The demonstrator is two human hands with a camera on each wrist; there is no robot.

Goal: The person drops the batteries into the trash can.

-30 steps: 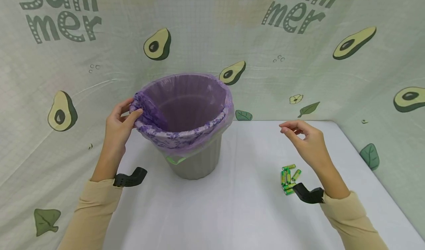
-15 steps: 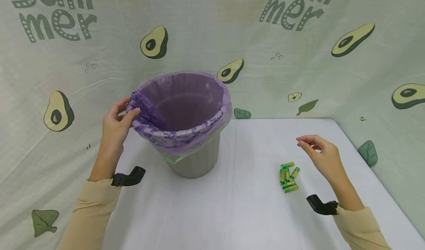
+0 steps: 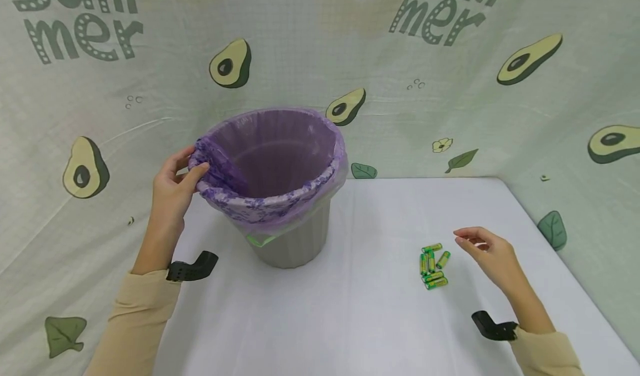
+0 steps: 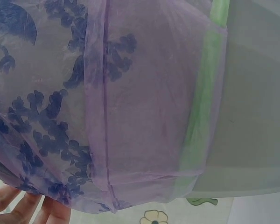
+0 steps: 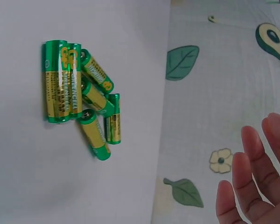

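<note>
A grey trash can [image 3: 300, 242] stands on the table, lined with a purple trash bag [image 3: 272, 206] folded over its rim. My left hand [image 3: 172, 184] grips the lined rim on its left side, thumb towards the inside and fingers outside. In the left wrist view, fingertips [image 4: 32, 210] touch the flower-patterned bag. To the right of the can lies a cluster of several green and gold batteries [image 3: 432, 264]. Just right of them my right hand [image 3: 492, 256] is held above the table, fingers loosely bent, with nothing seen in it. The right wrist view shows these batteries [image 5: 60, 84] apart from the fingers.
A white table [image 3: 360, 320] carries the can and the batteries. Behind and beside it hangs a pale green cloth [image 3: 300, 37] printed with avocados, leaves and lettering. Black wrist devices [image 3: 192, 266] sit on both wrists.
My right hand has moved right and down, from beyond the batteries to beside them. The left hand keeps its hold on the rim. The head view has shifted slightly.
</note>
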